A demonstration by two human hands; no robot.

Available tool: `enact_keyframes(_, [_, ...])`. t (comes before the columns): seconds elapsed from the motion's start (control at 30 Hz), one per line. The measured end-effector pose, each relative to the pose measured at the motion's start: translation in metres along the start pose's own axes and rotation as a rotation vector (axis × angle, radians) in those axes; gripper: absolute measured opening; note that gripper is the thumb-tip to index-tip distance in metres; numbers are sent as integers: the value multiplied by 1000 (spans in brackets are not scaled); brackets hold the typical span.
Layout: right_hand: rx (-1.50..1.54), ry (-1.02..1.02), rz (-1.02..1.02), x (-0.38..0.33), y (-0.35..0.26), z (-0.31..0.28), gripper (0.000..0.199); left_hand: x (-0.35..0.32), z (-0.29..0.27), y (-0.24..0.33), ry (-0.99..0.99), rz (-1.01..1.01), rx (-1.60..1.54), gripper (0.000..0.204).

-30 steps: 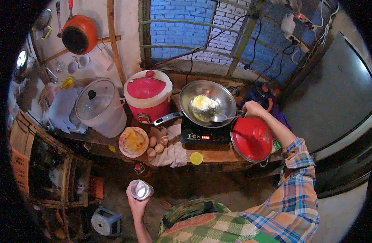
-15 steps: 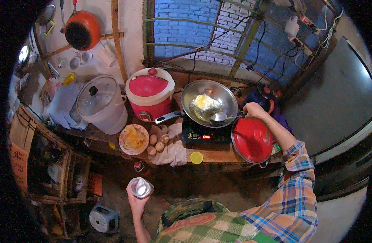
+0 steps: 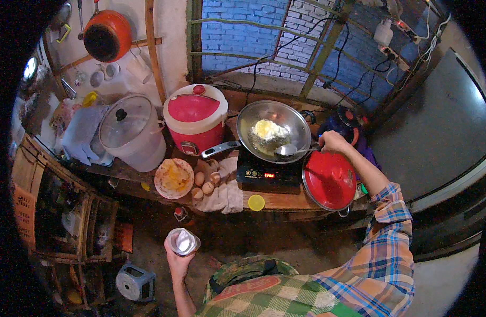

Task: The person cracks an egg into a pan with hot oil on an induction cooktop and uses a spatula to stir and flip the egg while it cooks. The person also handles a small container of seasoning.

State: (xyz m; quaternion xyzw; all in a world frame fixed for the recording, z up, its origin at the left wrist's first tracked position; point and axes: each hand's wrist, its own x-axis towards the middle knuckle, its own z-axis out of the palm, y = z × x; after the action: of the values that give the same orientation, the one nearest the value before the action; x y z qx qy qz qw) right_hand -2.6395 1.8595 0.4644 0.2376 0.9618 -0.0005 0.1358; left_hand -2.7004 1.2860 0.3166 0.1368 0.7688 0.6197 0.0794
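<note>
Presently right hand [image 3: 331,141] grasps a metal spoon [image 3: 288,150] inside the round steel pan [image 3: 298,119]; left hand [image 3: 175,259] grips a small metal cup [image 3: 181,241].

We see the pan [image 3: 274,132] on the cooktop [image 3: 266,171], the rice cooker [image 3: 195,117] to its left and a pot lid [image 3: 330,179] to its right. Left of the cooktop lie eggs [image 3: 206,182] on a cloth [image 3: 224,193] (beside a plate [image 3: 174,178]).
</note>
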Motion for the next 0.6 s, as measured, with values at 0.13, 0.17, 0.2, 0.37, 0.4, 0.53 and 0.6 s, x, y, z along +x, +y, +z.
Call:
enact_keyframes(0.13, [80, 89, -42, 12, 5, 17, 30, 2, 4, 0, -26, -11, -26, 72])
enact_keyframes(0.17, [99, 110, -32, 16, 3, 18, 30, 2, 3, 1, -31, -16, -20, 72])
enact_keyframes(0.2, [117, 132, -20, 22, 3, 17, 31, 3, 2, 1, -37, -20, -14, 71])
enact_keyframes(0.37, [248, 69, 90, 16, -10, -12, 32, -1, -3, -10, 3, -25, -23, 72])
enact_keyframes(0.4, [151, 48, 1, 15, 7, -11, 33, 1, -1, -8, -2, -31, -24, 72])
enact_keyframes(0.53, [21, -39, -48, 6, 24, 2, 34, 0, 2, -2, -9, -10, 12, 73])
enact_keyframes(0.6, [30, -54, -23, 3, 24, 10, 35, -1, 4, -8, -11, -32, -35, 73])
